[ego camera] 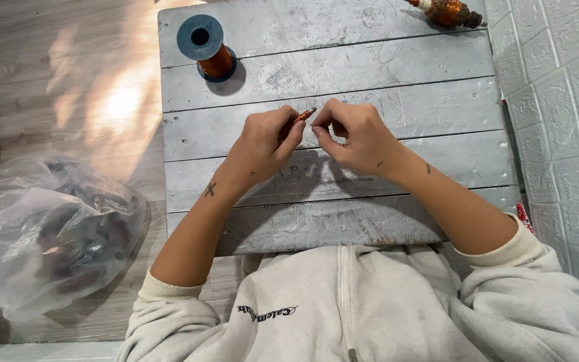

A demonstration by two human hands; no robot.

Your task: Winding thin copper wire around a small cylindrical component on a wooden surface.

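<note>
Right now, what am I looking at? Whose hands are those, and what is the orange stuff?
You are looking down through a camera worn on a person's head, so you see their own two arms reaching out over a grey wooden plank table. There is no machine here, only bare hands. The left hand pinches a small coil of copper-coloured wire, and the right hand touches its tip with the fingertips. Further back on the table stands a blue spool of copper wire. At the far edge lies another wound copper piece, partly cut off by the picture. On the floor to the left sits a clear plastic bag with dark things inside, too blurry to name.
</note>
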